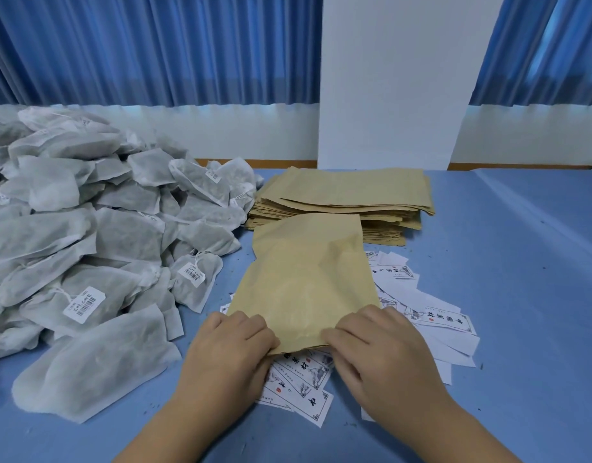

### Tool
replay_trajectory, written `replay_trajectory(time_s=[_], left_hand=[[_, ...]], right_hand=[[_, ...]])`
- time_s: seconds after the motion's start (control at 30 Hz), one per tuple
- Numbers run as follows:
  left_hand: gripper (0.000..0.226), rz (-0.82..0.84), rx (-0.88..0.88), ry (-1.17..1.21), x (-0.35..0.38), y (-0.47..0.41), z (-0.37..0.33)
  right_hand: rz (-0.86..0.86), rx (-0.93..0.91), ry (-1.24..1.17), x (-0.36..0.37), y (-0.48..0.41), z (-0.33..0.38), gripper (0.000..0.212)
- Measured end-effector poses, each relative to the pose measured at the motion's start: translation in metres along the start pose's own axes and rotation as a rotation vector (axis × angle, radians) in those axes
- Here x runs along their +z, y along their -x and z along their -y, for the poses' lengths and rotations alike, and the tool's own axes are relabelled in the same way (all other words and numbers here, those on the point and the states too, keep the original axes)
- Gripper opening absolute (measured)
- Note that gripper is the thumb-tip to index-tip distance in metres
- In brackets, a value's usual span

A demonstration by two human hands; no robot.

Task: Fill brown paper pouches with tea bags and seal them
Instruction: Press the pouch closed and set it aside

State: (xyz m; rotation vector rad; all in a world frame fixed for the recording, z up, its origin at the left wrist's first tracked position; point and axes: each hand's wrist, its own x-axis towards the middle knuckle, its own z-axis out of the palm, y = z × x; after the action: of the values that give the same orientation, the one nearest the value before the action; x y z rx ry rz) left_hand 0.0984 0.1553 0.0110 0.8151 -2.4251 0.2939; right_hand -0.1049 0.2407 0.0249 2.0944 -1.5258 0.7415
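While both hands work at its near edge, a single brown paper pouch (308,282) lies lengthwise on the blue table (522,262), its far end touching the foot of a stack of flat pouches (348,195) and its near end resting on a scatter of printed white labels (438,319). The left hand (231,342) holds the near left corner, fingers curled down over the paper. The right hand (378,345) holds the near right part of the same edge, its fingers bent and drawn narrow against the paper in what looks like a pinch, though the thumb is hidden beneath. The pouch is creased and slightly puffed; whether anything is inside it cannot be told from this angle. To the left, a large heap of white mesh tea bags (87,228) with strings and barcode tags spreads across the table, its nearest bags lying just beside the left hand. Blue curtains (154,45) and a white pillar (395,78) stand behind the table.
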Motion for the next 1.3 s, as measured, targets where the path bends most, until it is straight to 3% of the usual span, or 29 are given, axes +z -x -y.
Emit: replay_trajectory(time_s=[0.13, 0.53, 0.8, 0.87, 1.03, 1.1, 1.17, 1.2, 1.3], left_hand=[[0.008, 0.021, 0.030, -0.006, -0.001, -0.008, -0.012], [0.015, 0.002, 0.068, 0.075, 0.004, -0.024, -0.021], [0.023, -0.150, 0.107, 0.085, 0.015, -0.025, -0.029], [0.021, -0.197, 0.072, 0.099, 0.015, -0.022, -0.024], [0.026, -0.294, -0.025, 0.126, 0.011, -0.017, -0.018], [0.026, -0.308, 0.003, 0.171, 0.010, -0.016, -0.019], [0.028, -0.291, 0.067, 0.221, 0.009, -0.015, -0.019], [0.030, -0.272, 0.098, 0.235, 0.008, -0.015, -0.019], [0.032, -0.237, 0.151, 0.235, 0.006, -0.013, -0.014]], right_hand=[[-0.007, 0.033, 0.040, 0.002, -0.001, 0.003, 0.016], [-0.043, 0.062, 0.000, 0.006, 0.001, -0.001, 0.017], [-0.028, 0.008, -0.113, 0.007, 0.003, -0.006, 0.016], [-0.039, 0.154, -0.292, 0.003, 0.003, -0.011, 0.027], [-0.162, 0.886, -0.740, -0.010, -0.005, -0.023, 0.045], [-0.106, 1.120, -1.180, -0.011, -0.006, -0.028, 0.050], [0.040, 1.177, -1.687, -0.010, -0.006, -0.029, 0.054], [0.129, 1.137, -1.822, -0.011, -0.007, -0.026, 0.051], [0.186, 1.087, -1.896, -0.015, -0.012, -0.015, 0.045]])
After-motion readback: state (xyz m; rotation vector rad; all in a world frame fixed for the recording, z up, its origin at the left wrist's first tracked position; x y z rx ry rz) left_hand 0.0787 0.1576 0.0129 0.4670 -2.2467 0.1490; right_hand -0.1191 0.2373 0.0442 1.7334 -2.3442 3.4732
